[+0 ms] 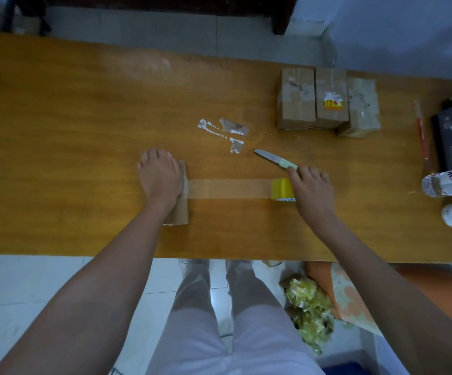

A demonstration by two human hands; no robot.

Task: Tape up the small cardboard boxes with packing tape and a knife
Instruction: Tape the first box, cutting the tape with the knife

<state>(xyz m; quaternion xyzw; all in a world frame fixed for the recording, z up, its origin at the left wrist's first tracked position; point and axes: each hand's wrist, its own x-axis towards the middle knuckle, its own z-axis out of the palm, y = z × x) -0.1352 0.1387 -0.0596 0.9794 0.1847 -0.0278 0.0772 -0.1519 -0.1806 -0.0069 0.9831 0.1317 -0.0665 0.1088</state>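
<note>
A view from above of a wooden surface (70,131) and two bare arms. At centre left, the left hand (161,175) lies flat over a small box (180,209), fingers straight, pressing it down. A strip of clear tape (228,188) runs level from the box rightward to a yellow roll (283,189) at centre right. The right hand (311,185) rests over the roll; its fingers (293,171) touch the pale green handle of a knife (274,158), whose blade points to the upper left. Whether they have closed on the handle cannot be told.

At upper right, three taped boxes (327,102) stand together. Scraps of torn tape (226,131) lie at centre, above the strip.

The step in hand appears to be taking up the knife to cut the strip. To do it well, the left hand should keep the box pinned so the tape holds taut, the cut should fall close to the roll, and the blade should travel away from the pressing hand. Slack tape is likely to fold and stick to itself.
</note>
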